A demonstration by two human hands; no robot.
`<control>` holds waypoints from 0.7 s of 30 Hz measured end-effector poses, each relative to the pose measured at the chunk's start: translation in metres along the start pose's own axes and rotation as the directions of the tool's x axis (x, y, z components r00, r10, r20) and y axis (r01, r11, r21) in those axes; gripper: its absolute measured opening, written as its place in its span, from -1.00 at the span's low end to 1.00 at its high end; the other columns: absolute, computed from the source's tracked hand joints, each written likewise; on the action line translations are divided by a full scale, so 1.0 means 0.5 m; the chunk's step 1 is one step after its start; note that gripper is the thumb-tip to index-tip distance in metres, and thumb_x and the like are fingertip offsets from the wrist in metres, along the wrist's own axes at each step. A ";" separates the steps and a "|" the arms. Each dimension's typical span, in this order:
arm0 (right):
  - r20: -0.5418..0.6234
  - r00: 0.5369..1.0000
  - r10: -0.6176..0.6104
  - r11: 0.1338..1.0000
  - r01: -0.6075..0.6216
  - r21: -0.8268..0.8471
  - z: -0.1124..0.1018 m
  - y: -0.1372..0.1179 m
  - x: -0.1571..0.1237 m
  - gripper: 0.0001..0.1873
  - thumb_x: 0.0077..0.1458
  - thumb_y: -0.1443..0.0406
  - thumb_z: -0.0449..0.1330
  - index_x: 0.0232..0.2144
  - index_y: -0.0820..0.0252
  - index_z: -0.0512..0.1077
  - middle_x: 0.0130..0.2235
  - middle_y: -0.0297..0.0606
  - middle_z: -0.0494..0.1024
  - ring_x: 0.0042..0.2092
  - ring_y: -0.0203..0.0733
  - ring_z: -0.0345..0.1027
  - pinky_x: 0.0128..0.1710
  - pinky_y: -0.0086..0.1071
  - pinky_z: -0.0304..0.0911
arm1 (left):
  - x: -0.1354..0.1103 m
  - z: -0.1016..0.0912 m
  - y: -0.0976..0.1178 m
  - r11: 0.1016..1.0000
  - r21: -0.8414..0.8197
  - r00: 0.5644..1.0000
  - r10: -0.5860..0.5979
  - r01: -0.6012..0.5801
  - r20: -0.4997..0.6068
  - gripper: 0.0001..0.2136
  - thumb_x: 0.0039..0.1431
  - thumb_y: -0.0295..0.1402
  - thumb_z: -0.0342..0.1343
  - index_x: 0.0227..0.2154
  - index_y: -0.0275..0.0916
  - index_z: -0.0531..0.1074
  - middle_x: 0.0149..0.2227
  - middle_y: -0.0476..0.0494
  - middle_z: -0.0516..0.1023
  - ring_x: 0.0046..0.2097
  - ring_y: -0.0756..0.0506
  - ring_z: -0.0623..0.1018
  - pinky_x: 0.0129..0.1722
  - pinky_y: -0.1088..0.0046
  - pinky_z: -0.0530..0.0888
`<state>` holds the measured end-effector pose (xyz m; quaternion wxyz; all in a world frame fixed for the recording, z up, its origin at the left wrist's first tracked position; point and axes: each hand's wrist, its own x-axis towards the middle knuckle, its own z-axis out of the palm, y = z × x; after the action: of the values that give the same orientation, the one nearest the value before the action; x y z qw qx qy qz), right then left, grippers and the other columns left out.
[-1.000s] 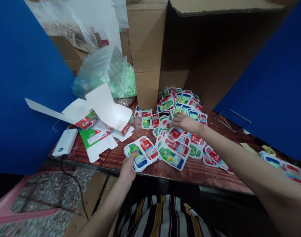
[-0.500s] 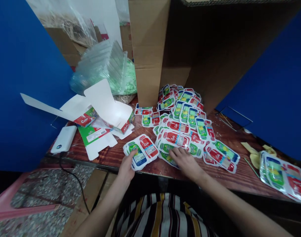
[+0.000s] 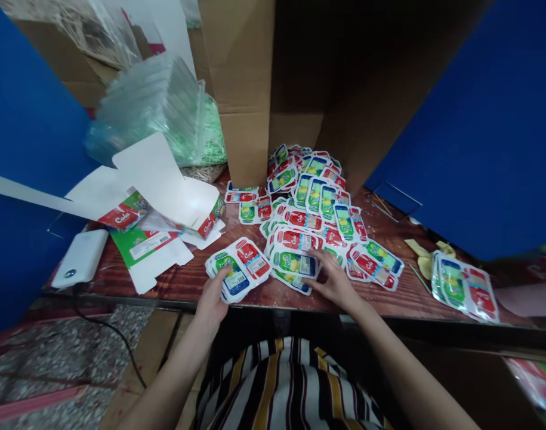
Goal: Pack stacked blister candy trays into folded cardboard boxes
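The left hand [image 3: 213,294] grasps the near left edge of a small stack of Cola-and-green printed packets [image 3: 253,260], its thumb on top, with an opened white carton [image 3: 159,179] beyond that grip to its left. Just right of the held stack, the right hand [image 3: 336,282] has its fingers at the right edge of a green-and-red packet [image 3: 289,263] lying on the near end of the loose heap [image 3: 315,206]; whether they pinch it or merely touch it, I cannot tell. Beyond both hands, the heap reaches back to a large cardboard box [image 3: 241,89].
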<state>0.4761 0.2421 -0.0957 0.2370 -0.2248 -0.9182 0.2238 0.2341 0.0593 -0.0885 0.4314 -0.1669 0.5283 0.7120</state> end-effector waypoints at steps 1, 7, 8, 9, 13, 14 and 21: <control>0.008 1.000 -0.003 1.000 0.003 0.005 0.001 0.006 -0.003 -0.35 0.06 0.13 0.27 0.16 0.10 0.20 0.11 -0.07 0.38 0.19 0.04 0.20 0.16 0.00 0.19 | 0.000 0.000 0.000 1.000 0.004 1.000 0.002 -0.002 -0.004 -0.74 0.08 -0.54 0.18 -0.13 -0.36 0.47 -0.35 -0.22 0.64 -0.41 -0.13 0.64 -0.33 0.29 0.60; 0.112 0.991 -0.074 0.981 0.093 -0.173 0.002 0.024 -0.008 -0.43 0.19 0.20 0.14 0.22 0.12 0.16 0.14 -0.09 0.41 0.22 -0.02 0.20 0.16 -0.08 0.23 | 0.001 0.003 -0.006 0.999 0.025 0.999 0.039 -0.038 -0.035 -0.73 0.07 -0.54 0.18 -0.13 -0.36 0.47 -0.38 -0.21 0.64 -0.43 -0.13 0.64 -0.34 0.29 0.60; 0.132 0.986 -0.106 0.967 0.133 -0.216 0.000 0.026 -0.008 -0.46 0.22 0.25 0.10 0.23 0.13 0.16 0.14 -0.09 0.41 0.20 -0.03 0.23 0.15 -0.10 0.25 | -0.001 0.004 -0.007 0.998 0.027 0.998 0.050 -0.048 -0.042 -0.73 0.06 -0.54 0.19 -0.13 -0.36 0.47 -0.38 -0.20 0.64 -0.43 -0.13 0.63 -0.35 0.29 0.60; 0.154 0.978 -0.143 0.951 0.179 -0.253 -0.002 0.029 -0.006 -0.49 0.24 0.31 0.06 0.22 0.14 0.17 0.14 -0.09 0.42 0.18 -0.04 0.26 0.14 -0.10 0.26 | -0.003 0.005 -0.008 0.998 0.029 0.997 0.057 -0.055 -0.048 -0.74 0.06 -0.54 0.19 -0.14 -0.36 0.48 -0.39 -0.20 0.64 -0.44 -0.13 0.63 -0.36 0.30 0.60; 0.174 0.959 -0.226 0.926 0.266 -0.266 -0.016 0.032 0.013 -0.53 0.23 0.44 -0.02 0.17 0.17 0.26 0.03 -0.09 0.51 0.04 -0.11 0.40 0.03 -0.17 0.37 | -0.011 0.011 -0.007 0.998 0.043 0.997 0.057 -0.055 -0.052 -0.77 0.07 -0.53 0.18 -0.17 -0.37 0.48 -0.43 -0.19 0.63 -0.47 -0.12 0.62 -0.38 0.30 0.60; 0.119 0.971 -0.209 0.942 0.232 -0.242 -0.020 0.029 0.021 -0.57 0.23 0.42 -0.02 0.12 0.17 0.32 -0.04 -0.11 0.55 -0.03 -0.12 0.44 -0.03 -0.20 0.40 | -0.012 0.011 -0.007 0.998 0.045 0.997 0.056 -0.054 -0.053 -0.78 0.07 -0.54 0.18 -0.18 -0.38 0.48 -0.43 -0.19 0.63 -0.48 -0.11 0.62 -0.38 0.30 0.60; -0.278 0.961 -0.006 0.999 0.018 0.040 -0.038 -0.029 0.071 -0.79 0.20 0.14 0.14 -0.28 0.09 0.51 -0.32 -0.23 0.60 -0.29 -0.11 0.49 -0.23 -0.22 0.42 | 0.003 0.001 -0.013 0.997 0.023 0.997 0.069 -0.069 -0.032 -0.78 0.04 -0.53 0.21 -0.20 -0.36 0.49 -0.39 -0.20 0.64 -0.44 -0.13 0.64 -0.35 0.29 0.60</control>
<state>0.4541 0.2547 -0.0613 0.3695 -0.2436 -0.8723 0.2079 0.2384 0.0609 -0.0930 0.3997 -0.1555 0.5484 0.7178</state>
